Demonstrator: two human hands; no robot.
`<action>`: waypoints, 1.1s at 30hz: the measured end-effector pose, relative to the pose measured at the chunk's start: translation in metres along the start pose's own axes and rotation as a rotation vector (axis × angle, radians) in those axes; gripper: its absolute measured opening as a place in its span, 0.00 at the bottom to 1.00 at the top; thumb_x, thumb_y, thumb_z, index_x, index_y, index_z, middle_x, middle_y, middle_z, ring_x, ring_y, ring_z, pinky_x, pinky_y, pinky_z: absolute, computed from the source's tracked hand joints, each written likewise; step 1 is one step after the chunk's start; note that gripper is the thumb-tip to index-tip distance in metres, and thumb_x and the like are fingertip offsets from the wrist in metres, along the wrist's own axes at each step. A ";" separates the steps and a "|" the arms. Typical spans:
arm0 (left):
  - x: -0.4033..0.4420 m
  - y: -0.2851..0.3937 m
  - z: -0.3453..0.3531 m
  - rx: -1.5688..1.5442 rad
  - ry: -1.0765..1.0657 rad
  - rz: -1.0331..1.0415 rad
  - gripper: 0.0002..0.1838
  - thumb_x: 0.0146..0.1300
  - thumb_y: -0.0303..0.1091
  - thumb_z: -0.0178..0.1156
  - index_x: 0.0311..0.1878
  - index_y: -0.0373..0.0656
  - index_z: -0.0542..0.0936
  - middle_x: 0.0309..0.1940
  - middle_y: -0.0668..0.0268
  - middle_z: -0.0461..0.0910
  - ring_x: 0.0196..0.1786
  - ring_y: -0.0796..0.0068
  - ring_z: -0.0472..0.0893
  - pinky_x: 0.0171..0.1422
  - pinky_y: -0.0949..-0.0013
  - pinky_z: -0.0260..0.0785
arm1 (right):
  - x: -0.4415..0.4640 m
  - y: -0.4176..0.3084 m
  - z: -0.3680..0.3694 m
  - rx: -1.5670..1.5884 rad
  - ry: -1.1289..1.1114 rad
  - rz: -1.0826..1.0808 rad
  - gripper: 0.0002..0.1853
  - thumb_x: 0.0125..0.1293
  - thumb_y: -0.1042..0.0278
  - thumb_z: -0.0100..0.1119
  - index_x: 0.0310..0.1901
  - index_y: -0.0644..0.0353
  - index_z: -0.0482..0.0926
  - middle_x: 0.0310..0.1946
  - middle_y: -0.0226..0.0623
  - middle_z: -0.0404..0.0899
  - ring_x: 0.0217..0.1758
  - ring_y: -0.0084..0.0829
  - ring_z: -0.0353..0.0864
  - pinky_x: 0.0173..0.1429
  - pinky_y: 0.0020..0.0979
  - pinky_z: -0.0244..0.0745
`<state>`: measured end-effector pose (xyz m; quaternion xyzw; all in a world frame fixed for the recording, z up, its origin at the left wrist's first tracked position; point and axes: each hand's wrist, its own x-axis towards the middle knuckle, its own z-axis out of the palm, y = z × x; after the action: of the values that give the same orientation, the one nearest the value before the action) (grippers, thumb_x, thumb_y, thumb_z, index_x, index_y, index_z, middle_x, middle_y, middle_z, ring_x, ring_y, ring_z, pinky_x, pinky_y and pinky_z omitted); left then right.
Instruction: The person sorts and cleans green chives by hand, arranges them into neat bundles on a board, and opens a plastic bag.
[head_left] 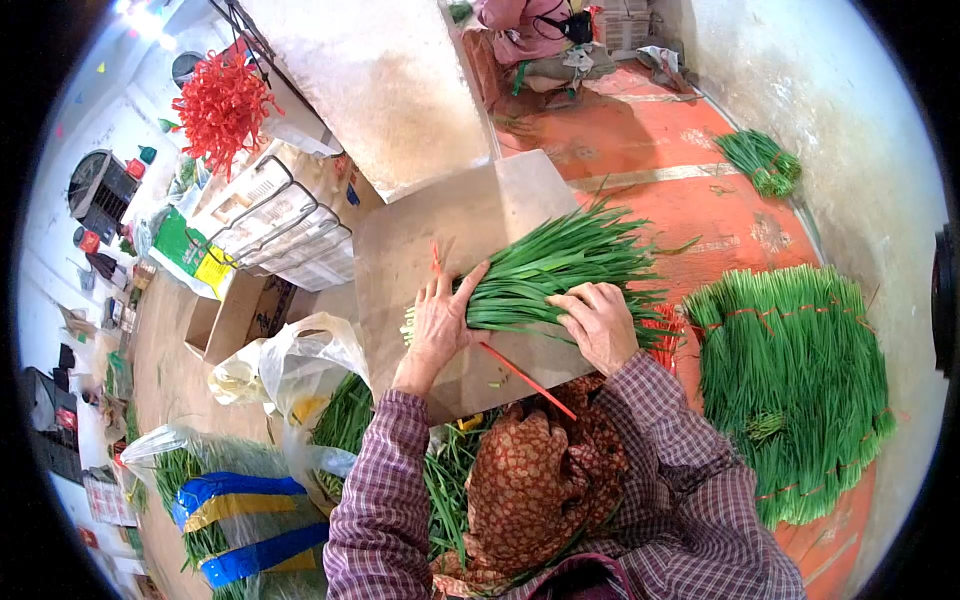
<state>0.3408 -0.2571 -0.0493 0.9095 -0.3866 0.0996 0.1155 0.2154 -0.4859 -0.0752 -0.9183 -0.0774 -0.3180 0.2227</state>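
Note:
A loose bunch of garlic chives (560, 262) lies on a sheet of brown cardboard (400, 252) in front of me. My left hand (441, 318) grips it around the pale stem end, thumb across the leaves. With curled fingers, my right hand (598, 322) pinches leaves along the bunch's near edge. A red tie strip (528, 380) runs out from under my left hand toward my lap; a short red end also sticks up beyond that hand's fingers.
Tied chive bundles (790, 385) are stacked at right, with another bundle (760, 162) by the wall. Red ties (222, 108) hang at upper left near a wire rack (285, 215). Plastic bags of greens (225, 480) stand at left. Another person (530, 45) sits at the back.

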 end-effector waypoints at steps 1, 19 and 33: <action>0.000 0.000 0.001 0.032 0.002 0.009 0.60 0.30 0.45 0.79 0.73 0.64 0.60 0.51 0.57 0.72 0.55 0.52 0.73 0.59 0.52 0.65 | 0.000 0.001 -0.001 -0.001 0.001 0.001 0.12 0.60 0.68 0.62 0.46 0.50 0.81 0.36 0.28 0.74 0.42 0.34 0.71 0.56 0.38 0.66; -0.007 0.013 -0.014 0.025 0.080 0.100 0.54 0.34 0.39 0.77 0.71 0.62 0.63 0.64 0.57 0.65 0.64 0.49 0.67 0.67 0.51 0.61 | 0.029 0.027 -0.019 0.031 -0.117 0.050 0.09 0.63 0.60 0.61 0.41 0.53 0.82 0.32 0.32 0.74 0.39 0.35 0.75 0.45 0.38 0.73; -0.026 0.020 -0.001 0.056 0.181 0.191 0.45 0.34 0.32 0.74 0.64 0.55 0.71 0.62 0.59 0.67 0.69 0.54 0.64 0.70 0.45 0.56 | 0.049 0.005 -0.070 0.247 -0.023 0.137 0.06 0.65 0.67 0.58 0.41 0.55 0.81 0.37 0.34 0.80 0.40 0.36 0.80 0.43 0.37 0.76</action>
<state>0.3082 -0.2530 -0.0530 0.8587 -0.4567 0.2025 0.1142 0.2170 -0.5228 0.0021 -0.8906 -0.0558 -0.2795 0.3543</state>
